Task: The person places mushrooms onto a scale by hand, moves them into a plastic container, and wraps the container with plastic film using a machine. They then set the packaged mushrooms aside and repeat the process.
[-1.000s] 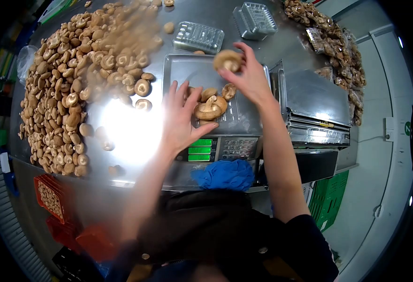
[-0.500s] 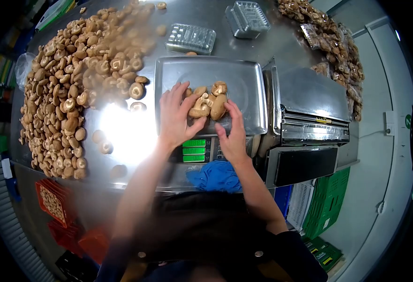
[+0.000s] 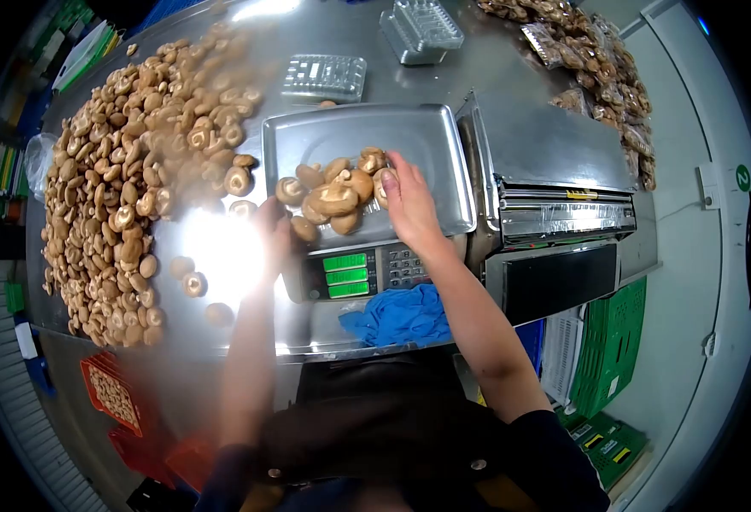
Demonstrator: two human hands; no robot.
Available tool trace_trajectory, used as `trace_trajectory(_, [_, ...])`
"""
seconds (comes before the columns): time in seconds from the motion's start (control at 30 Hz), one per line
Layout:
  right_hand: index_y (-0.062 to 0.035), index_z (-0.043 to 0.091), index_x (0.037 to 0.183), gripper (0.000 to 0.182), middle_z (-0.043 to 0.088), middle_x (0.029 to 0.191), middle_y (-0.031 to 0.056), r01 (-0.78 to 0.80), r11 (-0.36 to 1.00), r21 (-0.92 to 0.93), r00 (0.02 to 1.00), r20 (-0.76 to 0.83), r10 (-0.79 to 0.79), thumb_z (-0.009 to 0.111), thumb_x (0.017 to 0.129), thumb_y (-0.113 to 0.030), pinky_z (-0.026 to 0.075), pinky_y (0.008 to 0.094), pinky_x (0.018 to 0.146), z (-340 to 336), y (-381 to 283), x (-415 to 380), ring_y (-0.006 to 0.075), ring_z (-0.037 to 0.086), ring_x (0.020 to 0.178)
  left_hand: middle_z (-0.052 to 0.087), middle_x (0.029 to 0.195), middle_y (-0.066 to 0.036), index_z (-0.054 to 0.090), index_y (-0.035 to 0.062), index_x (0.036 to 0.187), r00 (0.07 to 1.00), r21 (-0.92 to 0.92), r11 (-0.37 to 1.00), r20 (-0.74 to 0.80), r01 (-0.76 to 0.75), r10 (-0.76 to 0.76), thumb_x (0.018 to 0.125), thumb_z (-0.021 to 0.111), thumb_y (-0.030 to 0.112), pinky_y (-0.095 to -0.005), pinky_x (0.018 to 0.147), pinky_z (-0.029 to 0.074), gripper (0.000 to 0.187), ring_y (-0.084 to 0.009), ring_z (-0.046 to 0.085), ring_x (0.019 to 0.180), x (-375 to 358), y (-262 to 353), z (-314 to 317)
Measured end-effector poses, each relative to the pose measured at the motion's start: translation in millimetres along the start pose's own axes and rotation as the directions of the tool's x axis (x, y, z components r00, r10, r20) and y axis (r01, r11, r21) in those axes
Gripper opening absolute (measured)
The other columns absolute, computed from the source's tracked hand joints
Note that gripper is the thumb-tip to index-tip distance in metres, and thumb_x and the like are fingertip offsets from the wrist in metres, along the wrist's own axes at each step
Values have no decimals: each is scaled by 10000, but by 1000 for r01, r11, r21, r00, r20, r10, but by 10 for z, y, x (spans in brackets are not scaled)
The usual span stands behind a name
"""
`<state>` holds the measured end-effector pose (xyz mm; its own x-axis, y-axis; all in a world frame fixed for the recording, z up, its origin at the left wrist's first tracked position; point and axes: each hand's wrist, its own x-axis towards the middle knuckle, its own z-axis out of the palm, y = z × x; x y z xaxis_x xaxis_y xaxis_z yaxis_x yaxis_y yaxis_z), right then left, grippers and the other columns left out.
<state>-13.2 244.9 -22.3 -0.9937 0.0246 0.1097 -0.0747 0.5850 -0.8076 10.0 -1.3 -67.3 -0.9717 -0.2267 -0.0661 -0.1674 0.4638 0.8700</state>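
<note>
Several brown shiitake mushrooms (image 3: 334, 200) lie in a loose heap on the steel tray (image 3: 324, 132) of a weighing scale. My right hand (image 3: 413, 205) rests at the heap's right side, its fingers stretched out and its thumb against a mushroom (image 3: 381, 189). At the tray's left front edge is my left hand (image 3: 274, 237), hazy in glare, beside a mushroom (image 3: 303, 229); its fingers are too blurred to make out. Below the tray, the scale's green display (image 3: 345, 275) and keypad show.
A big mushroom pile (image 3: 111, 196) covers the table's left. Clear plastic punnets (image 3: 324, 77) stand behind the tray, with more stacked punnets (image 3: 422, 32) farther right. A wrapping machine (image 3: 563, 196) stands right, bagged mushrooms (image 3: 601, 72) behind it. A blue cloth (image 3: 397, 316) lies in front.
Both hands have moved apart, the left toward the tray's left front edge. More mushrooms show between them, spread wider across the tray. The camera view has shifted slightly.
</note>
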Motion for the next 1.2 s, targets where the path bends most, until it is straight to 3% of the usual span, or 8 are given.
trace_trajectory(0.1, [-27, 513, 1257, 349, 592, 1110, 222, -2, 990, 140, 1000, -10, 4, 486, 971, -224, 445, 436, 919, -50, 146, 69, 399, 563, 1042, 648, 1097, -128, 523, -71, 1277, 991, 50, 999, 136, 8, -15, 906, 554, 55, -282, 866, 468, 393, -182, 608, 977, 98, 33, -109])
trace_trajectory(0.27, [-20, 519, 1223, 336, 586, 1099, 215, 61, 990, 128, 995, -92, -50, 542, 941, -201, 456, 448, 886, -428, 86, 14, 394, 568, 1023, 594, 966, -69, 488, -54, 1298, 998, -150, 988, 48, -30, 37, 905, 589, 100, -246, 518, 498, 434, -128, 594, 724, -103, 267, 57])
trace_trajectory(0.3, [-21, 513, 1227, 342, 582, 1101, 211, 81, 988, 133, 993, -95, -69, 545, 941, -205, 456, 451, 879, -629, 58, 3, 394, 567, 1020, 591, 977, -73, 481, -49, 1302, 992, -342, 931, 69, 125, -108, 904, 597, 107, -251, 514, 506, 443, -136, 600, 726, -254, 766, 32])
trace_trajectory(0.47, [-20, 503, 1240, 378, 579, 1097, 212, 115, 993, 28, 979, -171, -108, 552, 950, -258, 453, 456, 872, -1798, 365, 79, 399, 561, 1023, 549, 1027, -69, 519, -19, 1285, 988, -438, 899, 125, -25, 88, 895, 603, 111, -246, 534, 508, 419, -133, 603, 738, -501, 1799, 778])
trace_trajectory(0.8, [-2, 525, 1257, 432, 633, 1136, 196, -50, 995, -83, 968, -248, 28, 488, 990, -339, 453, 347, 921, -3828, 1920, 472, 289, 615, 1059, 646, 1035, -156, 488, -55, 1294, 936, -272, 962, 346, 35, 63, 863, 622, 125, -290, 560, 545, 486, -197, 650, 777, -325, 2952, 3173])
trace_trajectory(0.93, [11, 481, 1280, 475, 620, 1132, 226, -6, 998, -62, 990, -138, -2, 470, 992, -367, 459, 401, 900, -3985, 2191, 498, 363, 606, 1044, 660, 1045, -169, 500, -44, 1291, 932, -174, 981, 363, 82, -13, 848, 646, 163, -292, 521, 527, 510, -205, 664, 752, -274, 3058, 3370])
trace_trajectory(1.1, [-5, 400, 1361, 496, 584, 1215, 198, -72, 996, 45, 994, 80, 68, 476, 999, -335, 451, 358, 926, -4361, 2100, 420, 300, 598, 1091, 621, 985, -110, 508, -34, 1282, 929, -127, 991, 369, 50, 1, 918, 593, 167, -223, 547, 482, 424, -102, 565, 667, -356, 3028, 3170])
trace_trajectory(1.2, [-49, 428, 1360, 462, 551, 1281, 166, 31, 999, 42, 990, 137, -37, 556, 952, -224, 469, 342, 920, -4752, 2224, 132, 273, 595, 1104, 564, 1131, -122, 546, 38, 1258, 835, 156, 852, 346, -500, 427, 891, 599, 102, -294, 735, 517, 376, -189, 584, 899, -586, 2886, 2676])
